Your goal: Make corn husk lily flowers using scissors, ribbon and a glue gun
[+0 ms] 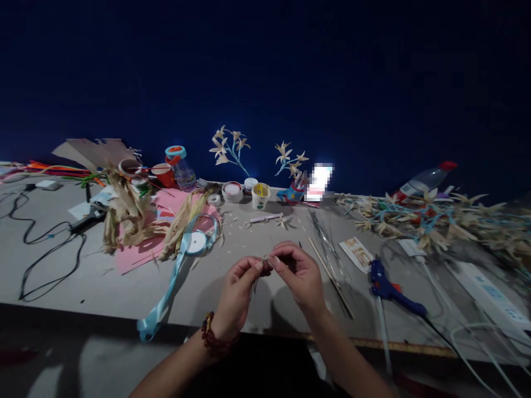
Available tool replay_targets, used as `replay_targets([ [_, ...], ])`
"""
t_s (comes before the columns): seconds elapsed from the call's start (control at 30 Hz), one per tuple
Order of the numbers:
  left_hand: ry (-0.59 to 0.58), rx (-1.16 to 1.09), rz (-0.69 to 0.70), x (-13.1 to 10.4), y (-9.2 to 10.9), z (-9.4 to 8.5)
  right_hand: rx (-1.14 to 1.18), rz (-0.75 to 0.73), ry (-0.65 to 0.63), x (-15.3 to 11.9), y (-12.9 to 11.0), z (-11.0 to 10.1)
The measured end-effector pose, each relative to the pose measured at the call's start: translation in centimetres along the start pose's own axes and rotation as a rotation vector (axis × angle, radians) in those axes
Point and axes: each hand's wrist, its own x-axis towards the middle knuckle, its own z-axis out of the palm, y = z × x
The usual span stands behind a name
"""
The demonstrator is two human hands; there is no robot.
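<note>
My left hand and my right hand meet fingertip to fingertip above the front middle of the table. Between them they pinch a small pale piece, with thin wire-like ends sticking out above and below. Fingers cover most of it, so its exact kind cannot be made out. A roll of light blue ribbon lies to the left of my hands, its loose end running toward the table's front edge. To the right lie several thin metal wires and a thin stick.
Dried corn husks lie on pink paper at left. Husk flowers on blue stems are heaped at right, near a blue glue gun and a power strip. Cups, a tub and a lit phone line the back.
</note>
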Motion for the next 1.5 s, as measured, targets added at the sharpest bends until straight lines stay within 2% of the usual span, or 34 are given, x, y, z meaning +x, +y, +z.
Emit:
replay_targets([
  [0.17, -0.031, -0.003, 0.01, -0.2, 0.1, 0.1, 0.06, -0.013, 0.026, -0.3, 0.2, 0.5],
  [0.5, -0.037, 0.02, 0.021, -0.7, 0.3, 0.6, 0.246, 0.051, 0.041, -0.8, 0.9, 0.9],
  [1.03, -0.048, 0.033, 0.029, -0.6, 0.3, 0.6, 0.238, 0.053, 0.092, -0.8, 1.4, 1.2],
  [1.5, -0.052, 0.005, 0.003, -0.7, 0.3, 0.6, 0.118, -0.003, 0.135, -0.9, 1.4, 1.2],
])
